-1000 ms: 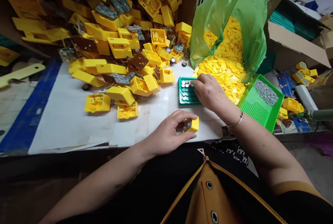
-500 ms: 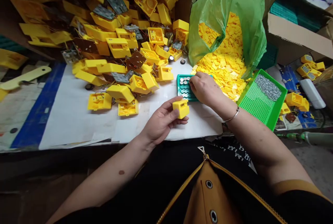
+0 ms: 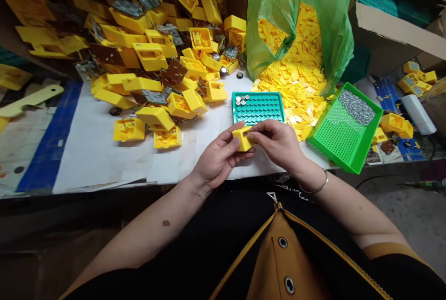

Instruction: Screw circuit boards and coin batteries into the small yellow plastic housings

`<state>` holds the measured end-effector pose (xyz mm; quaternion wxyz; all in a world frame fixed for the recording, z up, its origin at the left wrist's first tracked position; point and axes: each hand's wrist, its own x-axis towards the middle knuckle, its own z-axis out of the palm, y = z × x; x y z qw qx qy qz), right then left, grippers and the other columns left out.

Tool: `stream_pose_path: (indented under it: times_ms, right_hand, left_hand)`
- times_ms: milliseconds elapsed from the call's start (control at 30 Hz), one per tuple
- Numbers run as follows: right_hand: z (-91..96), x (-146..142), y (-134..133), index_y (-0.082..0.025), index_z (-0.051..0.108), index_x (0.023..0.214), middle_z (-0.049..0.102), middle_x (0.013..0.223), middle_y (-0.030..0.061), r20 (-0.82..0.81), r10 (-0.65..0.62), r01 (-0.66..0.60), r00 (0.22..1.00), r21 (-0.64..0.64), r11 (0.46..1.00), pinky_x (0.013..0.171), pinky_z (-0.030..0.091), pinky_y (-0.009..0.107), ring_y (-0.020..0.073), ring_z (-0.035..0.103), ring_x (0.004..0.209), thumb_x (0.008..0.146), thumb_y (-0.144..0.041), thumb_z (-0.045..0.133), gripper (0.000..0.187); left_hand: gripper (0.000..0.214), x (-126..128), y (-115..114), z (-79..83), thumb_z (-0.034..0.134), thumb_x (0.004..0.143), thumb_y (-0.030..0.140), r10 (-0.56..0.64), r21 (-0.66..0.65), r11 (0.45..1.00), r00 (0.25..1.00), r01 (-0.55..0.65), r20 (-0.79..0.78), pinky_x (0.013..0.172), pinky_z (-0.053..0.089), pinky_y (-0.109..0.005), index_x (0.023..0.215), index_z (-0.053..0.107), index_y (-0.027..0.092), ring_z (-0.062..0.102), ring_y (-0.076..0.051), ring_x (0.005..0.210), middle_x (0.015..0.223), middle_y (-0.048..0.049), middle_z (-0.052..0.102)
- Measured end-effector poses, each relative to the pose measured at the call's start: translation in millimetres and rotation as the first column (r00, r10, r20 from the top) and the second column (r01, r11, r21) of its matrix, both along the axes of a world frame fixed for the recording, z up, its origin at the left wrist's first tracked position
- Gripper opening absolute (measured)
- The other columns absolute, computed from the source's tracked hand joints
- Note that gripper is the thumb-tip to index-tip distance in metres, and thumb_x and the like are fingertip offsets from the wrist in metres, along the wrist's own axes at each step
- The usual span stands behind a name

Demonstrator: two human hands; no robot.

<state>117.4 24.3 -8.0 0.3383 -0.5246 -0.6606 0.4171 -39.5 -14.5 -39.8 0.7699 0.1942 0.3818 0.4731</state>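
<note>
Between the thumb and fingers of my left hand (image 3: 218, 156) is a small yellow plastic case (image 3: 241, 141), held near the table's front edge. An opening shows in the side of the case facing right. My right hand (image 3: 278, 144) is closed in a pinch at that opening, its fingertips touching the case. Whatever it pinches is too small or hidden to make out. Just behind the hands lies a teal tray (image 3: 263, 107) with rows of round pockets. Several silver button cells (image 3: 243, 100) sit in its far left corner.
A heap of yellow cases (image 3: 149, 56) with circuit boards and wires covers the left and back. Behind the tray, a green plastic bag (image 3: 325, 26) spills small yellow pieces (image 3: 289, 86). To the right, a green perforated basket (image 3: 334, 137) holds small metal screws (image 3: 357, 107).
My right hand has moved from the teal tray back towards me, to the opening of the yellow case. My left hand still holds the case in nearly the same place.
</note>
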Motion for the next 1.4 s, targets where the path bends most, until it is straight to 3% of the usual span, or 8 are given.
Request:
stream_pose_path:
  times_ms: [267, 433, 567, 700, 800, 867, 1233, 1400]
  right_hand:
    - [-2.5, -0.6, -5.4, -0.017, 0.067, 0.078, 0.068, 0.072, -0.0004, -0.357, -0.082, 0.016, 0.931, -0.186, 0.982, 0.062, 0.052, 0.025, 0.0095, 0.060, 0.062, 0.069, -0.041, 0.078, 0.028]
    - [-11.4, 5.8, -6.5, -0.019, 0.069, 0.085, 0.066, 0.077, 0.0017, 0.031, 0.061, -0.067, 0.998, 0.241, 0.968, 0.065, 0.049, 0.025, 0.0110, 0.060, 0.070, 0.085, -0.022, 0.061, 0.009]
    - [-16.1, 19.0, -5.8, -0.018, 0.070, 0.098, 0.065, 0.084, 0.0054, 0.331, 0.086, -0.240, 0.940, 0.461, 0.854, 0.067, 0.047, 0.025, 0.0134, 0.060, 0.076, 0.093, -0.019, 0.050, 0.020]
    - [-26.0, 36.6, -10.1, -0.015, 0.068, 0.096, 0.064, 0.082, 0.0072, 0.599, -0.040, -0.317, 0.800, 0.478, 0.819, 0.062, 0.043, 0.027, 0.0157, 0.056, 0.072, 0.094, -0.018, 0.047, 0.021]
    - [-35.3, 46.5, -18.4, -0.013, 0.068, 0.090, 0.063, 0.080, 0.0094, 0.759, -0.037, -0.487, 0.650, 0.452, 0.747, 0.063, 0.040, 0.030, 0.0178, 0.051, 0.070, 0.094, -0.012, 0.044, 0.024]
    - [-38.2, 49.6, -23.2, -0.013, 0.067, 0.091, 0.063, 0.084, 0.0111, 0.803, -0.015, -0.547, 0.596, 0.420, 0.724, 0.067, 0.040, 0.032, 0.0193, 0.050, 0.074, 0.094, -0.010, 0.042, 0.025]
    - [-39.0, 47.2, -14.7, -0.010, 0.066, 0.090, 0.060, 0.083, 0.0122, 0.795, 0.053, -0.521, 0.604, 0.344, 0.781, 0.067, 0.037, 0.032, 0.0205, 0.046, 0.075, 0.093, -0.012, 0.044, 0.022]
    - [-28.5, 30.9, -14.9, -0.010, 0.065, 0.096, 0.061, 0.085, 0.0115, 0.791, 0.124, -0.622, 0.600, 0.363, 0.694, 0.071, 0.038, 0.032, 0.0205, 0.047, 0.077, 0.096, -0.013, 0.038, 0.027]
  left_hand:
    - [0.042, -2.8, 2.5, 1.3, 0.066, 0.086, 0.028, -0.032, -0.017, 0.999, 0.999, 0.032, 0.008, 0.077, 0.060, -0.026, 0.126, 0.056, 0.026, 0.070, -0.012, 0.082, 0.109, -0.0032, 0.069]
    - [0.041, -6.2, 1.9, 0.1, 0.066, 0.084, 0.035, -0.058, -0.019, 0.998, 0.998, 0.058, 0.024, 0.067, 0.058, -0.025, 0.124, 0.056, 0.029, 0.069, -0.011, 0.071, 0.104, -0.0013, 0.067]
    - [0.043, -7.7, -1.2, 2.2, 0.066, 0.083, 0.040, -0.035, 0.191, 0.976, 0.947, 0.100, -0.319, 0.071, 0.058, -0.031, 0.123, 0.059, 0.029, 0.066, -0.013, 0.076, 0.109, -0.0034, 0.063]
    - [0.032, -12.5, -1.9, 5.9, 0.058, 0.087, 0.030, 0.301, 0.488, 0.771, 0.441, 0.410, -0.846, 0.088, 0.053, -0.042, 0.118, 0.067, 0.027, 0.060, -0.022, 0.098, 0.122, -0.0106, 0.056]
    - [0.037, -14.9, -1.1, 1.4, 0.050, 0.089, 0.020, 0.382, 0.299, 0.622, 0.053, 0.724, -0.923, 0.093, 0.049, -0.049, 0.121, 0.067, 0.028, 0.057, -0.028, 0.105, 0.126, -0.0144, 0.055]
    - [0.039, -15.8, -0.7, -4.0, 0.047, 0.091, 0.020, 0.409, 0.222, 0.587, -0.048, 0.779, -0.911, 0.093, 0.049, -0.049, 0.124, 0.065, 0.028, 0.057, -0.029, 0.106, 0.126, -0.0150, 0.055]
    - [0.032, -30.8, 0.4, -12.8, 0.060, 0.087, 0.026, 0.521, 0.624, 0.718, 0.355, 0.308, -0.776, 0.076, 0.053, -0.027, 0.118, 0.067, 0.023, 0.059, -0.016, 0.094, 0.109, -0.0067, 0.059]
    - [0.033, -33.3, -0.5, -20.4, 0.067, 0.083, 0.029, 0.500, 0.626, 0.776, 0.530, 0.077, -0.685, 0.071, 0.051, -0.022, 0.115, 0.068, 0.024, 0.058, -0.010, 0.078, 0.107, -0.0047, 0.061]
